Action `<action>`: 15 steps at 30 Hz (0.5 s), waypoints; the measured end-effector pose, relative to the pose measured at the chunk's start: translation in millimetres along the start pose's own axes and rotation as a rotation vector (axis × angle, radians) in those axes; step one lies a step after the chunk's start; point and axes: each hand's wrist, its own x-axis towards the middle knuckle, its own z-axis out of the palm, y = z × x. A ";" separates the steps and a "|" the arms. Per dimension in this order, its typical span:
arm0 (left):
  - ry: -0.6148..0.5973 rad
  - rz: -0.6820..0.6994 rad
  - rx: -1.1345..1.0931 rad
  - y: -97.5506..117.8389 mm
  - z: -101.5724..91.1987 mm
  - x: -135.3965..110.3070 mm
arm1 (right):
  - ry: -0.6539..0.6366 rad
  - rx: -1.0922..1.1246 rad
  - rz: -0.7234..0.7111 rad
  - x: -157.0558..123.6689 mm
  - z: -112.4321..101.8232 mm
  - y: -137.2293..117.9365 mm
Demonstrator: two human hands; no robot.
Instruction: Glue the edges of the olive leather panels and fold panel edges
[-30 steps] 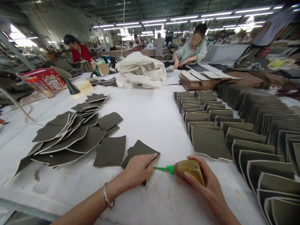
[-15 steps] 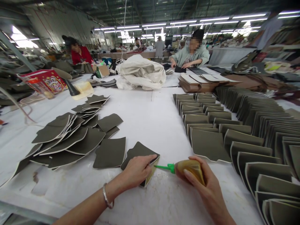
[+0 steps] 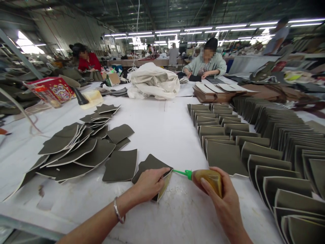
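Observation:
My left hand presses on a dark olive sheet piece with pale cut edges. Its index finger lies along a folded-over edge, and the other fingers curl over the piece, partly hiding it. Below that finger shows a yellowish, shiny strip. My right hand is wrapped round a squeeze bottle of amber glue, held nearly level. The bottle's green nozzle points left, with its tip at the corner of the piece beside my left fingertip. Another flat olive piece lies just left of it.
A loose pile of olive pieces covers the left. Rows of folded olive pieces stand along the right. Farther back are a white cloth bundle, a stack of brown pieces, a red bag and co-workers across the white table.
The bottle has shifted slightly up and right, its nozzle tip sliding from the yellowish strip to the piece's upper corner. My left hand stays in place on the piece.

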 end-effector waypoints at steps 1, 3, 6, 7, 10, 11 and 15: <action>0.000 -0.004 0.001 0.0 0.2 0.1 | -0.003 -0.004 0.001 0.5 -0.1 -0.7; -0.002 -0.006 0.000 -0.5 0.8 0.6 | -0.010 -0.010 0.004 0.0 -0.5 -2.5; 0.003 -0.007 0.000 -1.5 1.4 0.7 | -0.061 -0.007 0.010 -7.3 -1.0 -5.6; 0.009 -0.010 -0.004 -1.5 1.3 0.4 | -0.089 0.006 0.018 -11.5 -0.9 -6.8; 0.022 -0.022 -0.020 -0.9 0.4 -1.3 | -0.197 0.073 0.081 -25.7 0.1 -10.0; 0.024 -0.027 -0.025 -0.6 0.1 -1.8 | -0.230 0.099 0.110 -29.7 0.5 -11.2; 0.032 -0.033 -0.065 -1.4 0.0 -2.2 | -0.253 0.276 0.247 -35.0 -0.6 -19.4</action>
